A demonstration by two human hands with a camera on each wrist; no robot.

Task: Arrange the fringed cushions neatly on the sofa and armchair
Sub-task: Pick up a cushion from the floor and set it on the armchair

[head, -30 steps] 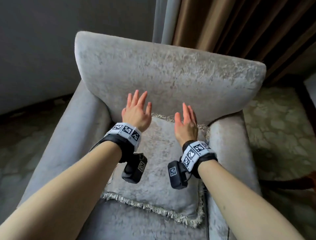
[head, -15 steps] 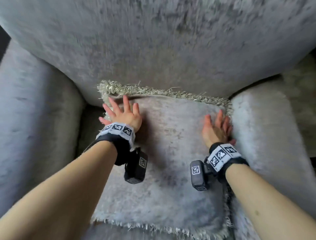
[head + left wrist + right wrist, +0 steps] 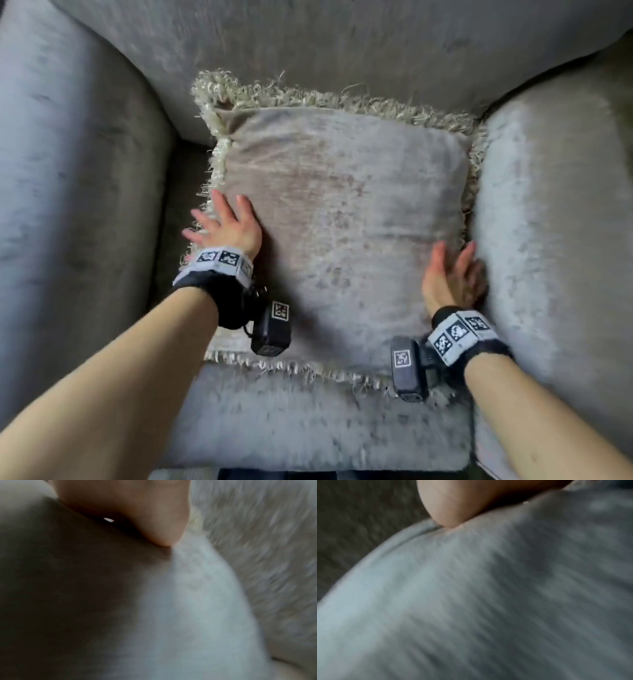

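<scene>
Pressing with flat, straight fingers and gripping nothing, the left hand (image 3: 228, 229) and right hand (image 3: 451, 277) flank a square grey velvet cushion with cream fringe (image 3: 342, 219), which leans against the grey velvet armchair's (image 3: 555, 212) backrest. Uneven pushing could skew it or tuck the fringe under.

Both hands have slid down toward the cushion's (image 3: 342, 219) front edge. A second ago they hovered up by the armchair's (image 3: 342, 44) backrest. Now the left hand (image 3: 227, 228) lies with fingers spread on the cushion's left edge, and the right hand (image 3: 450, 274) is at its right edge, against the armrest. The camera has dropped in much closer.
</scene>
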